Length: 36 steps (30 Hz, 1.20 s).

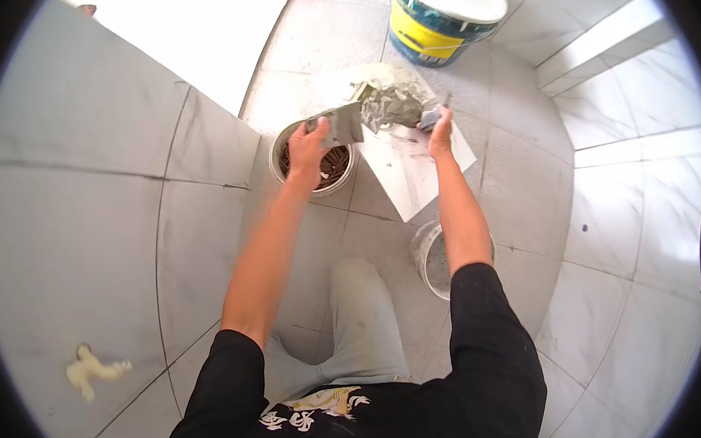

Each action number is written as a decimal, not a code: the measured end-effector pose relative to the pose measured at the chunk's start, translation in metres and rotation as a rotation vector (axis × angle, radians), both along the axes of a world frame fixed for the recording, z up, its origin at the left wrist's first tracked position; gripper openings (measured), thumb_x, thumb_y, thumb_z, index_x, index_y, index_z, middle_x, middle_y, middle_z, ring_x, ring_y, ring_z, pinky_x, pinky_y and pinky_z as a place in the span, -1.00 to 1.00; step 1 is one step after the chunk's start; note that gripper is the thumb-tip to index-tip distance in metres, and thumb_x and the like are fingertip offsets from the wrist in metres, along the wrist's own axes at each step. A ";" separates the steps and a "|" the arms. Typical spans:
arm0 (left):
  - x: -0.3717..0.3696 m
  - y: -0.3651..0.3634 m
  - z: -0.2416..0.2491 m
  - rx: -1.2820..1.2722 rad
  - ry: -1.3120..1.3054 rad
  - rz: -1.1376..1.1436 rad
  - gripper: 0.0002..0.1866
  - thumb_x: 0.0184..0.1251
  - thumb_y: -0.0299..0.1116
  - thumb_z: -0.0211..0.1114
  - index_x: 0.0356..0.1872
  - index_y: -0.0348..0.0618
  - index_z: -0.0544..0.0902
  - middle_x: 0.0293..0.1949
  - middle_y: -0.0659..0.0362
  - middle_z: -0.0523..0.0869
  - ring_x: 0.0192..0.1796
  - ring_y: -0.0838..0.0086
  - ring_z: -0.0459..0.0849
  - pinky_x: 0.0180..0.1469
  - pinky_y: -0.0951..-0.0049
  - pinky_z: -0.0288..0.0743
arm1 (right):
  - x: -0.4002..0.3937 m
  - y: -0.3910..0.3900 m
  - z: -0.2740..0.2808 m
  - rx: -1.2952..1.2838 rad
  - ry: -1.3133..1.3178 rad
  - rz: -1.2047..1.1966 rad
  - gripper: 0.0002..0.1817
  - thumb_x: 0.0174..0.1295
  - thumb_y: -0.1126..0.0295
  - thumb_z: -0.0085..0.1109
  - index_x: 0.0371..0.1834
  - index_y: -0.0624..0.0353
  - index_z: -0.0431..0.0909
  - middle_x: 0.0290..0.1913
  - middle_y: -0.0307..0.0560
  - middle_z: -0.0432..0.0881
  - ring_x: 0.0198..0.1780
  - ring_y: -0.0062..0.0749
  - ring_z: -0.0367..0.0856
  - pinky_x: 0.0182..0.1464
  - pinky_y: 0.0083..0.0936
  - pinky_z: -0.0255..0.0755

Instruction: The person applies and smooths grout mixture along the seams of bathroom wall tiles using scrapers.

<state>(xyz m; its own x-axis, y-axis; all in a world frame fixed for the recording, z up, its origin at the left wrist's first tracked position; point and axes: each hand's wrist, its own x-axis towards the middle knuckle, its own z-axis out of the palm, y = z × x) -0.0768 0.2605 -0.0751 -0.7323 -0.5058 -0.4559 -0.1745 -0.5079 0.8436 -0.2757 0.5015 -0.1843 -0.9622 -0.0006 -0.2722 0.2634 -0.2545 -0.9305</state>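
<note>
My left hand (306, 149) is closed on a flat grey plate (341, 126) smeared with mortar, held over a round bucket (278, 171) of brown sticks or strips. In my right hand (442, 134) is a small dark tool (430, 118), its working end beside a heap of wet grey mortar (392, 108). That heap lies on a white marbled board (408, 178) on the floor, with paler paste at its far end. The thumb of my left hand rests on the plate's face.
A blue and yellow pail (435, 33) with a white top stands beyond the board. Below my right forearm sits an empty-looking white bucket (428, 251). Tiled walls (94, 126) rise at both sides. A yellow tap-like fitting (89, 372) shows at lower left.
</note>
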 end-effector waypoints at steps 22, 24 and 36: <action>-0.112 -0.090 0.040 -0.099 -0.233 -0.094 -0.54 0.32 -0.06 0.26 0.05 -0.24 0.62 0.03 -0.02 0.67 0.03 0.17 0.61 0.15 0.00 0.42 | 0.127 0.101 0.095 -0.204 -0.403 -0.194 -0.59 0.28 -0.03 -0.07 -0.19 0.11 0.49 -0.36 -0.13 0.63 -0.37 -0.26 0.62 -0.27 -0.31 0.48; -0.126 -0.095 0.025 -0.131 -0.260 -0.206 -0.55 0.30 -0.08 0.26 0.02 -0.25 0.63 -0.05 -0.02 0.69 -0.06 0.17 0.64 0.06 0.08 0.48 | 0.131 0.092 0.069 -0.262 -0.285 -0.329 -0.61 0.30 -0.01 -0.06 -0.18 0.11 0.48 -0.34 -0.14 0.61 -0.36 -0.26 0.59 -0.26 -0.35 0.46; -0.082 -0.058 0.069 -0.910 -0.613 -0.072 -0.40 0.17 0.11 0.18 -0.20 -0.35 0.73 -0.15 -0.24 0.73 0.00 -0.12 0.67 0.11 0.06 0.46 | 0.114 0.066 0.106 -0.126 -0.031 -0.659 -0.61 0.32 0.02 -0.09 -0.31 0.16 0.44 -0.42 -0.12 0.51 -0.41 -0.32 0.45 -0.27 -0.40 0.35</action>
<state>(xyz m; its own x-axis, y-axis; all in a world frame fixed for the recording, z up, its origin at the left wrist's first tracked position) -0.1591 0.2022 -0.0060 -0.5501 -0.8026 -0.2306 -0.6964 0.2884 0.6572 -0.1620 0.5671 -0.0788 -0.7642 0.5507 -0.3357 0.0417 -0.4773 -0.8778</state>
